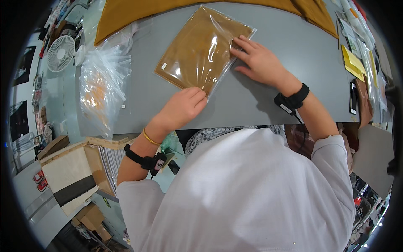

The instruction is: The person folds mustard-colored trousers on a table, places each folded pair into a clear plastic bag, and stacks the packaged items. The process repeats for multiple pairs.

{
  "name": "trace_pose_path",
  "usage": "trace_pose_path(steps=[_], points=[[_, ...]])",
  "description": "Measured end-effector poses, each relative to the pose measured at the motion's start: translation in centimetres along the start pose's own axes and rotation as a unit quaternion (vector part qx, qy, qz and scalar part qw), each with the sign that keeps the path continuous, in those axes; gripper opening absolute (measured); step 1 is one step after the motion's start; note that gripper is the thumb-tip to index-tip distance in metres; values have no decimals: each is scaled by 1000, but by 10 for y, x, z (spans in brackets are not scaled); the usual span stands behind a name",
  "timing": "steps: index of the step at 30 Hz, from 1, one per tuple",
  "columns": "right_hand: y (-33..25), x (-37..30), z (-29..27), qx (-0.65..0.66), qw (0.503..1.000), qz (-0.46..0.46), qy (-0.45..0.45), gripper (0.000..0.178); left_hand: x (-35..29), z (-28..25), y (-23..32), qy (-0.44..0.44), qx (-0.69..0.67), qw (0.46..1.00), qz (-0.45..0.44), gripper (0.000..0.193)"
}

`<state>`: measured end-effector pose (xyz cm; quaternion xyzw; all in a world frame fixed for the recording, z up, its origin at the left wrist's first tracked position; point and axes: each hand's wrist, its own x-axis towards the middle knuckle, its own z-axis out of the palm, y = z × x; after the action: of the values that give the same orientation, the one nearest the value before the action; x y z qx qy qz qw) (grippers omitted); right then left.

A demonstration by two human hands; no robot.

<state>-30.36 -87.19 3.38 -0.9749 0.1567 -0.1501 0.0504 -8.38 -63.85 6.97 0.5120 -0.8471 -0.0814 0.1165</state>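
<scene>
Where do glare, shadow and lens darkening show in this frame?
Head view: bright glare streaks the clear plastic bag around the mustard-brown fabric; head view: a soft shadow lies on the grey table near the right hand; head view: the fisheye image darkens to black at its left and right rims.

It looks like a workshop, with a grey worktable (145, 98), piled clear bags (105, 82) and mustard cloth (126, 14).

Bright light; glare on plastic bag (197, 52); edges bowed.
</scene>
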Motion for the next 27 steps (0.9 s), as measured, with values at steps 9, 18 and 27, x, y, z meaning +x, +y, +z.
trace_pose_path(steps=[9,18,27], points=[[-100,5,13,111,964,-241,25,18,-10,37,6,144,31,988,-50,16],[32,39,-4,-23,935,-354,-1,13,-15,49,8,180,-5,976,-120,16],[101,55,-37,10,980,-185,-68,41,4,7,-17,143,-52,983,-106,30]])
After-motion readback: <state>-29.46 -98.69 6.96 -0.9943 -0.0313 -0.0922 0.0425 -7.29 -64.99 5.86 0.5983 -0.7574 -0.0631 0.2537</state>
